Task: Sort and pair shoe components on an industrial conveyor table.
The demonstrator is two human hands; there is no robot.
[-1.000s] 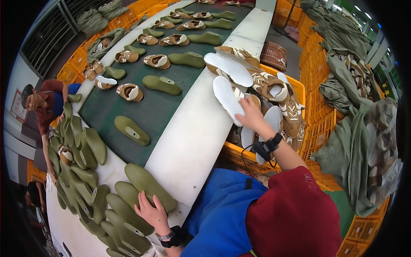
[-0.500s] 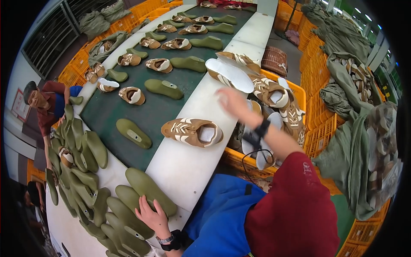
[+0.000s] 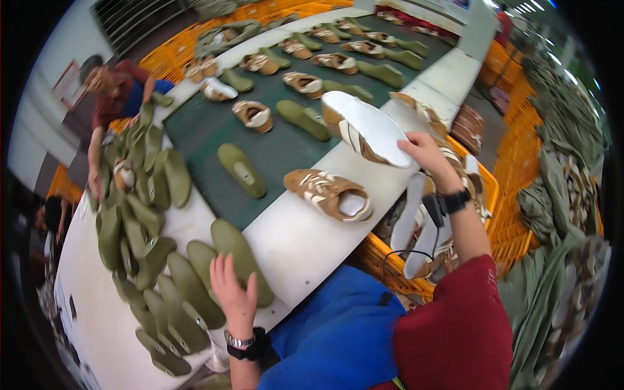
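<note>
Newly raised, upper centre: white-soled shoe, right hand gripping one end. Left hand: fingers wide. End-only grip may slip.

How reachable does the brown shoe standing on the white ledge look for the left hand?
Probably yes: the left hand looks open and empty, and only one green block and bare white ledge seem to lie between it and the brown shoe.

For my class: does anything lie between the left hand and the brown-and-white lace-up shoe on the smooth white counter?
Yes: in this view, a large olive-green, foot-shaped block lies partly between the left hand and the shoe. Past that block, only white counter shows before the shoe.
</note>
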